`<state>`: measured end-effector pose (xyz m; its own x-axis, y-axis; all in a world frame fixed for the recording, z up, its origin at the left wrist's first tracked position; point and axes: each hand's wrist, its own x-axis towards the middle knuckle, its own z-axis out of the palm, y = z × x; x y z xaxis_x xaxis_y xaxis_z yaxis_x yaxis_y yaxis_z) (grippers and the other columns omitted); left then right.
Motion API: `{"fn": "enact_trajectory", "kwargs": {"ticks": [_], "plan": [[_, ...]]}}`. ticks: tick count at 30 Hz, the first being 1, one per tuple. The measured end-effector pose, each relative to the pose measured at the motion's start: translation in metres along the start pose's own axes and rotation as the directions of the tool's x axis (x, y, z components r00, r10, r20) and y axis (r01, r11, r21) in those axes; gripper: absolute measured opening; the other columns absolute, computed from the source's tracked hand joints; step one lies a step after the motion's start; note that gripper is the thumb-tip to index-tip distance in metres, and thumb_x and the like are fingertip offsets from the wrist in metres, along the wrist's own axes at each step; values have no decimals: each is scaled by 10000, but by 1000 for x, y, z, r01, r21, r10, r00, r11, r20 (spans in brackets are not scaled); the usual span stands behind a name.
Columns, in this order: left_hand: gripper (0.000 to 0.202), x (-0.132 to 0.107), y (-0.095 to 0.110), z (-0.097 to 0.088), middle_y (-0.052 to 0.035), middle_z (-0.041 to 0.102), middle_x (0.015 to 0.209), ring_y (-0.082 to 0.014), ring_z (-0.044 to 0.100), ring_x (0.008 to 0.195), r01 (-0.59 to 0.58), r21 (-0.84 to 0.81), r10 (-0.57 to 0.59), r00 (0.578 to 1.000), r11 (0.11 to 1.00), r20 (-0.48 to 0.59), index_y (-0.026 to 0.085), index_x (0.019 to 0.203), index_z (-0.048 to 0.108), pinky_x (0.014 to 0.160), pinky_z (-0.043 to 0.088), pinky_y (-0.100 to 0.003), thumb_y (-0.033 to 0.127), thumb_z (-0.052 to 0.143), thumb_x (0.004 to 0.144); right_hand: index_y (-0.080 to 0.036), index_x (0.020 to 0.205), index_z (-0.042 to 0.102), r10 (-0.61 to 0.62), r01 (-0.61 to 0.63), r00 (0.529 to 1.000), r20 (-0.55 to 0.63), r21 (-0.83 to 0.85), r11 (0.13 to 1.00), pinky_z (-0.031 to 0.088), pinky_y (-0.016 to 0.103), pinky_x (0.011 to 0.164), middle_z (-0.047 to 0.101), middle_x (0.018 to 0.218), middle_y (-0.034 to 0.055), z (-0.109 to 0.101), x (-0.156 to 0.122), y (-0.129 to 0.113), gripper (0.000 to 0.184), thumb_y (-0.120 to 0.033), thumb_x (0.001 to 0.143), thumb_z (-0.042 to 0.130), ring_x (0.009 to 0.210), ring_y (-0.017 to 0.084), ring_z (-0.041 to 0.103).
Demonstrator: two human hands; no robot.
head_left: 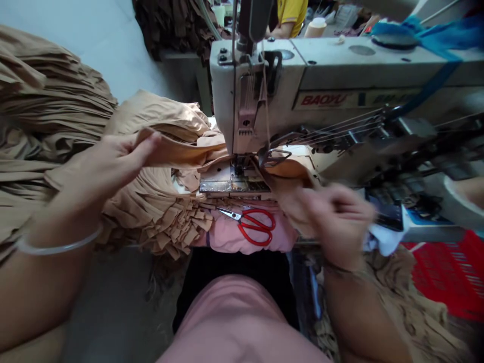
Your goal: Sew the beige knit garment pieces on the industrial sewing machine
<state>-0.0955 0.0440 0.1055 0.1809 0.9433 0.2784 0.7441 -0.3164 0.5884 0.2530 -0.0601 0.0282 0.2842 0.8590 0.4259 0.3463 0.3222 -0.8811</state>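
Note:
A strip of tan fabric (189, 154) runs leftward from under the needle area of a sewing machine (260, 101). My left hand (113, 161) pinches its far end between thumb and fingers, holding it up off the machine bed. On the other side of the presser foot (240, 164), my right hand (336, 217) is closed on more tan fabric (291, 191), and this hand is smeared by motion. Red-handled thread scissors (257, 227) lie on a pink cloth at the machine's front edge, blades pointing left.
Heaps of tan fabric pieces (49, 96) fill the left side. Threads run along the machine's front. A dark phone-like object (389, 217) lies at the right, above a red plastic basket (449, 272). Behind the machine are a thread cone (315, 27) and a person in yellow (293, 15).

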Motion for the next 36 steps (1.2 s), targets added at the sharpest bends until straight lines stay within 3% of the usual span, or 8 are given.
{"fn": "enact_trajectory", "kwargs": {"ticks": [2,3,7,12,21,24,31,36], "plan": [[307,-1,21,32,6,705,768,-128,651,714,-121,-55,119,992,991,-53,152,894,724,680,544,-235,382,546,990,-211,795,653,-291,391,861,418,-175,904,516,294,649,639,737,1,34,10,5,119,-295,861,706,685,149,595],[302,-3,27,51,-35,729,885,-139,670,792,-227,-100,236,967,969,96,135,973,712,739,563,-253,366,521,1009,-188,985,682,-344,545,748,567,-231,806,549,344,785,697,944,65,46,14,10,154,-297,875,693,880,203,643],[372,-22,17,111,-158,600,1362,-265,568,1265,-723,21,668,647,690,367,140,1329,584,1050,504,-423,255,582,975,-80,1398,510,-310,786,592,744,-448,426,511,470,975,582,1352,208,46,28,41,489,-129,914,563,1205,308,552],[418,-28,-5,126,-183,543,1406,-288,542,1265,-746,369,688,660,554,302,139,1399,522,1034,499,-450,98,490,984,-58,1305,591,-414,887,456,788,-364,284,532,426,909,660,1199,188,23,39,59,386,-80,931,499,1111,274,572],[482,-44,27,115,-180,589,1284,-318,582,1107,-601,537,493,797,592,348,164,1459,482,866,546,-448,174,528,978,-88,1312,586,-422,866,499,756,-435,244,503,410,874,655,1252,158,35,24,45,373,-128,954,492,1096,260,573],[410,-48,33,120,-189,574,1323,-302,562,1165,-631,514,537,772,581,341,93,1381,541,905,534,-415,127,496,975,-108,1310,594,-403,833,554,729,-483,271,499,414,834,677,1206,157,44,22,42,371,-139,963,465,1056,258,593],[399,-44,31,133,-171,615,1260,-296,588,1070,-587,528,538,801,614,264,111,1375,547,808,525,-404,159,500,982,-138,1260,611,-402,590,794,456,-417,691,520,420,996,687,1176,132,64,16,37,335,-193,990,419,1120,228,611],[336,-46,31,137,-168,599,1337,-275,581,1147,-622,482,582,773,617,253,86,1286,605,883,507,-385,122,462,985,-107,1357,561,-377,678,724,577,-499,540,462,485,1022,610,1357,138,68,1,36,426,-207,952,474,1228,296,516]]}}
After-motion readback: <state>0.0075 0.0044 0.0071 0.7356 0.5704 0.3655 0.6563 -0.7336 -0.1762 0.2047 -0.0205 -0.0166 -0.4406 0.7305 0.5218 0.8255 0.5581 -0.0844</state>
